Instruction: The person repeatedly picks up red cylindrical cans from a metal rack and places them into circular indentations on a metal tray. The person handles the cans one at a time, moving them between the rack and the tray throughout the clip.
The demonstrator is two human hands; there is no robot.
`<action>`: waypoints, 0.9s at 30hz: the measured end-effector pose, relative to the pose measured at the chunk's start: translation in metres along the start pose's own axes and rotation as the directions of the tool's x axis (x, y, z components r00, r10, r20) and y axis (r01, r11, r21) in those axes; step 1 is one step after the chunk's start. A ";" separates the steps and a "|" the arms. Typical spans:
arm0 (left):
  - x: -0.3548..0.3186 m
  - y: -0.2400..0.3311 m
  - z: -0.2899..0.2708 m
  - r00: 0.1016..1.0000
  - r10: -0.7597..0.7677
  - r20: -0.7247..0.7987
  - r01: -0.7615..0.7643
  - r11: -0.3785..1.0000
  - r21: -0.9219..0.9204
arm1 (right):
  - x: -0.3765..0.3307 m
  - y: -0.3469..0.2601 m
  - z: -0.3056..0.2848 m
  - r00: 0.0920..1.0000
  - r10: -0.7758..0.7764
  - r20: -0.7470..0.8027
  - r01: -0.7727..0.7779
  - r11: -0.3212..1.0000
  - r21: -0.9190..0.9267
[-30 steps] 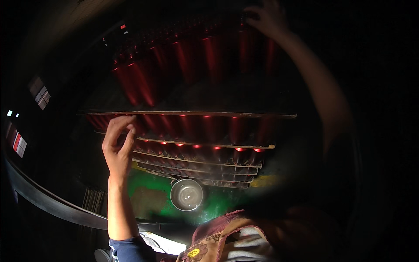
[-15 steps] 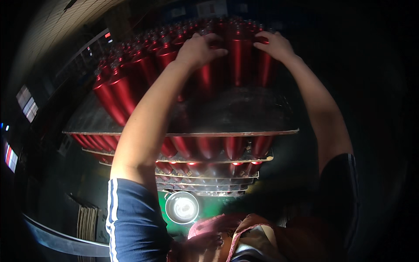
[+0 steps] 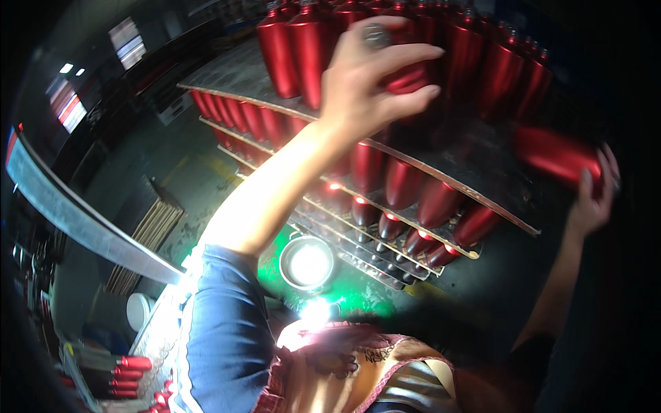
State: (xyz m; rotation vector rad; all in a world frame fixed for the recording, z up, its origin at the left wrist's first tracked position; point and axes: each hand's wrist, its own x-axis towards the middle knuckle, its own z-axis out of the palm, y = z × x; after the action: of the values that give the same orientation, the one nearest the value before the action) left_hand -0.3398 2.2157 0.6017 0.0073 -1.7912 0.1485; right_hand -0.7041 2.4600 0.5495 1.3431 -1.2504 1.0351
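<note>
Red bottles in both hands! Left hand (image 3: 365, 82) fingers grip one bottle (image 3: 406, 77) above the stacked rack (image 3: 496, 206). Right hand (image 3: 593, 199) fingers clamp another red bottle (image 3: 554, 155).

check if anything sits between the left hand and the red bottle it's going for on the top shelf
Nothing visible does. The left hand already wraps its fingers round the red bottle among the upright ones on the top shelf. The right hand holds another bottle off to the side.
</note>
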 end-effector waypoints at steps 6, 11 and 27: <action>-0.095 0.048 -0.154 0.863 -0.486 -0.136 0.459 0.868 -0.187 | -0.046 -0.085 -0.038 0.994 0.110 0.001 -0.058 0.512 0.857; -0.240 0.037 -0.202 0.261 -0.957 -0.126 0.695 0.277 -0.664 | -0.089 -0.232 0.051 0.928 0.233 0.292 -0.305 0.021 0.952; -0.559 -0.080 -0.161 -0.378 -0.686 0.622 -0.147 -0.619 -0.772 | -0.221 -0.479 0.368 -0.074 -0.393 0.917 0.061 -0.919 -0.389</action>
State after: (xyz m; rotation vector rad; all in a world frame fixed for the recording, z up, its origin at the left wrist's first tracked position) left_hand -0.0511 2.1112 0.1014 0.5301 0.1725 -2.0848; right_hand -0.2641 2.1192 0.2272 0.1673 0.2095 -1.1983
